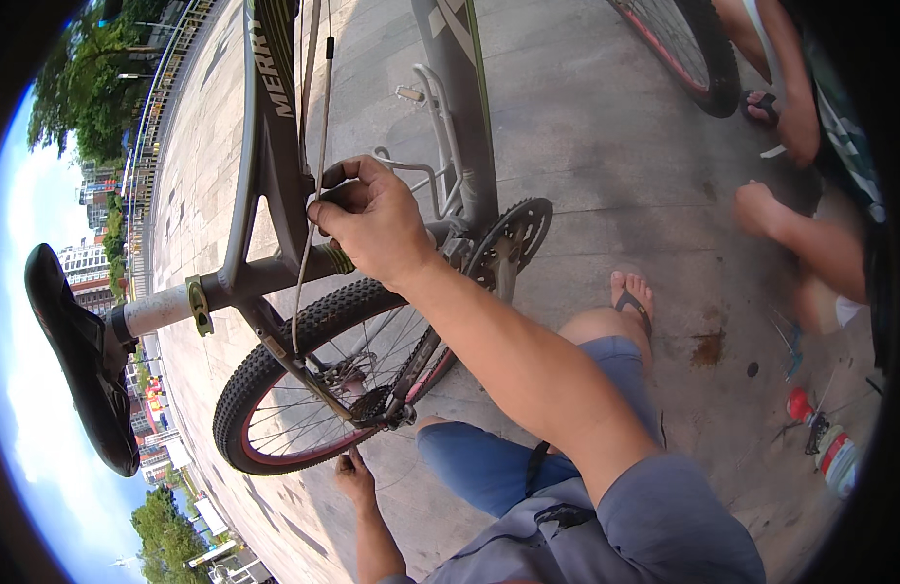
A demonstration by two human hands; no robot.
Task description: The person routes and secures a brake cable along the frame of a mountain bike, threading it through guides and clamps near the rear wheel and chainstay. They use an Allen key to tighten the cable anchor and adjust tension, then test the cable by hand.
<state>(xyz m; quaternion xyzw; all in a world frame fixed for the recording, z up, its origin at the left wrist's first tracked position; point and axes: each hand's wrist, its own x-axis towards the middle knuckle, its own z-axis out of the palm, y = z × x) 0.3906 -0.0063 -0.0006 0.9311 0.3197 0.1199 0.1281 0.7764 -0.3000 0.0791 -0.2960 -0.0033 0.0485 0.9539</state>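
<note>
A dark grey bicycle frame (263,156) fills the upper middle of the head view, tilted, with its black saddle (75,360) to the left. A thin, pale cable (323,117) runs down along the frame toward the rear wheel (238,399). My right hand (372,219) pinches this cable beside the frame tubes, thumb against curled fingers; the fingertips look dark and smudged. Lower down, my left hand (355,479) is closed just below the rear tyre, near the sprockets (375,401). What its fingers hold, if anything, is hidden. The chainring (513,243) shows right of my right hand.
At the right, another person's hands (758,207) and legs are close by, near a second bicycle wheel (703,58). A red object (800,402) and a striped container (839,459) lie on the paving. My sandalled foot (633,297) stands right of the bicycle.
</note>
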